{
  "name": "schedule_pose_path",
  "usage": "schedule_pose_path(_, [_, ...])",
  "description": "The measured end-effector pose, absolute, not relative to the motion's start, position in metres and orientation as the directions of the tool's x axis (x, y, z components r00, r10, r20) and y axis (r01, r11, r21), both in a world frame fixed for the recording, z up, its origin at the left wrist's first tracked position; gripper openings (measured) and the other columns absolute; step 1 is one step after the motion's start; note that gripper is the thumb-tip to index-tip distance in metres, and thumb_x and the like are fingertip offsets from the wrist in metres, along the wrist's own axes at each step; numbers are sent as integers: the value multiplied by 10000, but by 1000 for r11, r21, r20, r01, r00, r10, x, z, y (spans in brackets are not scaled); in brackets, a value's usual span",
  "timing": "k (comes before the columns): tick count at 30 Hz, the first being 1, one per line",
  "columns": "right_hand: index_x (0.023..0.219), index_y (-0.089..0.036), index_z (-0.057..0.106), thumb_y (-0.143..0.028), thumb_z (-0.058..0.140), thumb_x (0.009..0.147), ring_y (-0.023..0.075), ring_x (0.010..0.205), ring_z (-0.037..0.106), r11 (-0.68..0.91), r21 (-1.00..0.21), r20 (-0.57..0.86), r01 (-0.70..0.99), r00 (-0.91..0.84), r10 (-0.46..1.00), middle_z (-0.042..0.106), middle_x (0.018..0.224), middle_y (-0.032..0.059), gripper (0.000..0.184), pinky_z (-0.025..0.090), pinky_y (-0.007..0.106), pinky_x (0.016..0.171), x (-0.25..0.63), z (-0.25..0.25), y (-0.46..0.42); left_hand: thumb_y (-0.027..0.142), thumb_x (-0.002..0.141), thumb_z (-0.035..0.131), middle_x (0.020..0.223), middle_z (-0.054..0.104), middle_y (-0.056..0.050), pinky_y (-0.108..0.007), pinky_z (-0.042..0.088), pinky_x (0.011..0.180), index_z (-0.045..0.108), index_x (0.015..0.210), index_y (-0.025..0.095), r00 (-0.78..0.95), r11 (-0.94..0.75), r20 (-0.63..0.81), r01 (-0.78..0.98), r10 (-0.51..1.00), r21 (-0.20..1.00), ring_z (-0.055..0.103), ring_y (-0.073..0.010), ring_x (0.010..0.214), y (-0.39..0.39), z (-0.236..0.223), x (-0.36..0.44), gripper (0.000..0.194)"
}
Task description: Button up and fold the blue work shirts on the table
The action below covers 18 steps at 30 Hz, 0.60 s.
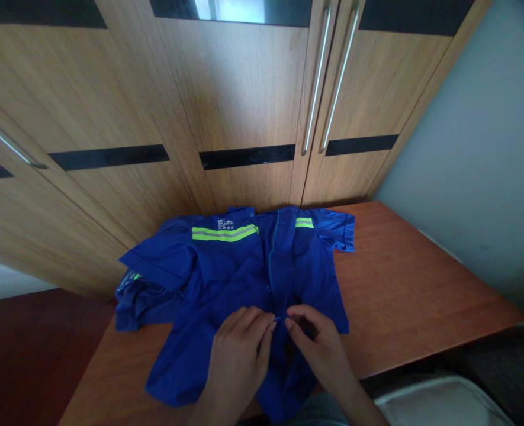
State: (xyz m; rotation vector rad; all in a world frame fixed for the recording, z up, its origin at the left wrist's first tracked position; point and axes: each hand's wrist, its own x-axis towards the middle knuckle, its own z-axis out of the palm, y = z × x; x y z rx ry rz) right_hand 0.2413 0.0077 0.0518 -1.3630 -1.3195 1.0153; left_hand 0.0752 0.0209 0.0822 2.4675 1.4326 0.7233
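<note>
A blue work shirt [226, 266] with yellow-green reflective stripes lies spread front-up on a reddish wooden table [412, 278]. My left hand [239, 349] and my right hand [317, 340] meet at the shirt's front placket near its lower end. Both hands have their fingers curled and pinch the fabric edges around a small button between the fingertips. The shirt's hem hangs over the table's near edge under my wrists. A second bunched blue garment [132, 296] with a reflective patch lies under the shirt's left sleeve.
A wooden wardrobe [244, 106] with long metal handles [317, 77] stands right behind the table. A grey wall [479, 165] rises at the right. A white cushion-like object [443, 402] sits below the table's right front edge. Dark red floor [31, 355] shows at the left.
</note>
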Motion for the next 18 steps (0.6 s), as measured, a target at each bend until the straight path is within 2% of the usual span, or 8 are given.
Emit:
schedule_pose_path(7, [924,-194,711,-250,590,849,172,787,629,95,-969,112,229,62,992,670,821,37,153,507,262,719,238,58,7,137,881,468,795,641,-34,-361,476,704,649,906,211,465,-538,303,809,832,238,586,-203,749,20,85,80,197])
schedule_pose_path(10, [984,-207,717,-264,582,858,178,809,635,124,-966,129,227,11,992,681,841,43,194,515,271,738,238,61,5,101,852,472,768,622,-40,-366,475,680,648,860,198,467,-521,262,831,844,197,578,-212,734,20,87,81,201])
schedule_pose_path(14, [1013,-222,721,-303,539,885,189,858,648,96,-979,87,180,-53,995,709,947,56,237,523,270,733,245,60,7,124,877,465,758,623,-29,-354,479,687,646,818,204,442,-495,234,826,866,269,583,-201,735,22,87,81,205])
schedule_pose_path(18, [925,-211,725,-198,510,856,150,702,621,75,-968,48,239,-114,992,689,780,10,226,488,237,634,251,58,15,159,898,486,793,652,-14,-331,488,703,657,869,220,431,-492,239,788,870,370,598,-186,758,25,83,80,184])
